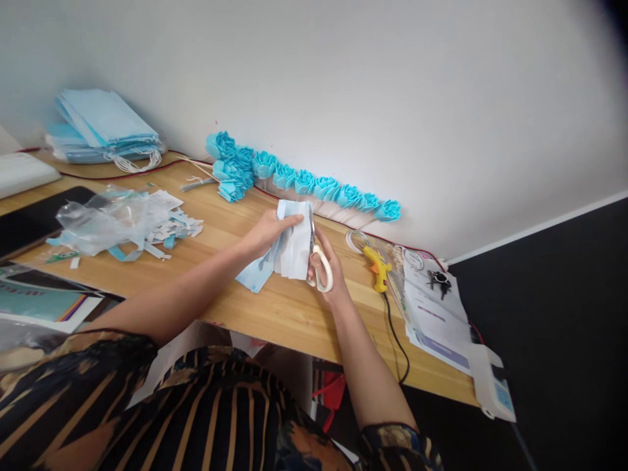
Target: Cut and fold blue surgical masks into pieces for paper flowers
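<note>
My left hand (271, 230) is closed on a pale blue and white face mask (294, 252), thumb on top, holding it above the wooden table (294, 320). White-handled scissors (323, 269) are in my right hand (334, 278), fingers through the loops. Their blades lie along the mask's right edge; how far they are apart is hard to see. Under the held mask, a light blue piece (256, 275) of the same material rests on the table.
Blue fabric flowers (304, 182) line the wall. A mask stack (105, 124) and a plastic bag (105, 219) with cut scraps (171, 226) are at left. To the right are a yellow glue gun (379, 268) with a cord, papers (432, 307) and keys (440, 281).
</note>
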Demonstrator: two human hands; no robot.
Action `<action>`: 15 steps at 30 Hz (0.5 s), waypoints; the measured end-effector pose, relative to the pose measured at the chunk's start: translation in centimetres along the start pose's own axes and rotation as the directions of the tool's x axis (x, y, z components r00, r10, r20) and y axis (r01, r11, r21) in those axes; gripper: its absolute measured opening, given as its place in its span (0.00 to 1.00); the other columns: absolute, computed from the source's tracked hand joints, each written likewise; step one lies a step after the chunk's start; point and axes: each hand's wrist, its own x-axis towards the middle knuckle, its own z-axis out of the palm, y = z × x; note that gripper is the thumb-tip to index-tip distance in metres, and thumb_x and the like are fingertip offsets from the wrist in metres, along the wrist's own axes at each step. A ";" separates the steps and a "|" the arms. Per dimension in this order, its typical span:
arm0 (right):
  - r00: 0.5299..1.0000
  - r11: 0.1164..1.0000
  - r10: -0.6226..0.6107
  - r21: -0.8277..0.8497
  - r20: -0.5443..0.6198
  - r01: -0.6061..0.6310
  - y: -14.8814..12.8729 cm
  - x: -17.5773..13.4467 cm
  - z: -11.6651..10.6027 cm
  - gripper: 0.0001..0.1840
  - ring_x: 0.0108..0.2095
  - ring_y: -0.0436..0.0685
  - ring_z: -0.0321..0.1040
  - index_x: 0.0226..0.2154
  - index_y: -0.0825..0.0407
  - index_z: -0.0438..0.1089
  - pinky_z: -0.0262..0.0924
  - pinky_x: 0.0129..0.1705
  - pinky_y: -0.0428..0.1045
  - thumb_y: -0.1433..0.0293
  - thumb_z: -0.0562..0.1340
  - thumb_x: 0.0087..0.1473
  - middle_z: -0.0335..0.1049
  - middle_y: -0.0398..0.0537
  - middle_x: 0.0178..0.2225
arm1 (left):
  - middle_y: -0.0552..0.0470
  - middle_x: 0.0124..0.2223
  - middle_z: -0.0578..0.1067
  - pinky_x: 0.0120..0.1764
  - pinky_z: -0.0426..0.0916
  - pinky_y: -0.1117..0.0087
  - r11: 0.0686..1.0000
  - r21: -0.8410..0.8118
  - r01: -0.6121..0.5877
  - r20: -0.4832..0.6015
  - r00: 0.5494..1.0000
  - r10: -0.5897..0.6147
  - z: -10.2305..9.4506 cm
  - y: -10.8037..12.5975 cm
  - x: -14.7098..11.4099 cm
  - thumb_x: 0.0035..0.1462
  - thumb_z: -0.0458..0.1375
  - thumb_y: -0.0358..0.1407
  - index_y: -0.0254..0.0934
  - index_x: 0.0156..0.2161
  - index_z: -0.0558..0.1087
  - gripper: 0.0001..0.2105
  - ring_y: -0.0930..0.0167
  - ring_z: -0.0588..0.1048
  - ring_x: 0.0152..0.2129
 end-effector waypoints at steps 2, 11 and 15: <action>1.000 1.000 0.012 -0.005 -0.004 -0.013 0.0 0.0 0.1 0.55 0.14 0.45 0.54 0.68 0.50 0.48 0.51 0.16 0.42 0.48 0.69 0.46 0.61 0.31 0.14 | 0.44 0.36 0.80 0.40 0.71 0.64 1.000 -0.005 -0.001 -0.006 1.000 0.001 0.1 0.1 0.0 0.44 0.70 0.44 0.30 0.37 0.76 0.20 0.65 0.77 0.31; 0.996 0.999 -0.040 -0.027 0.075 0.042 0.3 0.3 -0.3 0.47 0.21 0.47 0.59 0.66 0.45 0.54 0.54 0.21 0.43 0.48 0.67 0.49 0.63 0.36 0.22 | 0.46 0.35 0.79 0.39 0.69 0.66 0.999 0.023 -0.036 -0.003 0.999 0.037 0.0 -0.1 0.2 0.41 0.71 0.42 0.31 0.35 0.76 0.19 0.66 0.76 0.30; 0.996 0.999 -0.048 -0.016 0.078 0.049 0.5 0.4 -0.4 0.46 0.22 0.47 0.58 0.66 0.44 0.54 0.53 0.21 0.43 0.48 0.66 0.50 0.61 0.37 0.24 | 0.46 0.34 0.79 0.38 0.69 0.66 0.999 0.048 -0.002 0.037 0.999 0.001 0.1 -0.1 0.1 0.42 0.71 0.41 0.30 0.35 0.77 0.18 0.67 0.76 0.29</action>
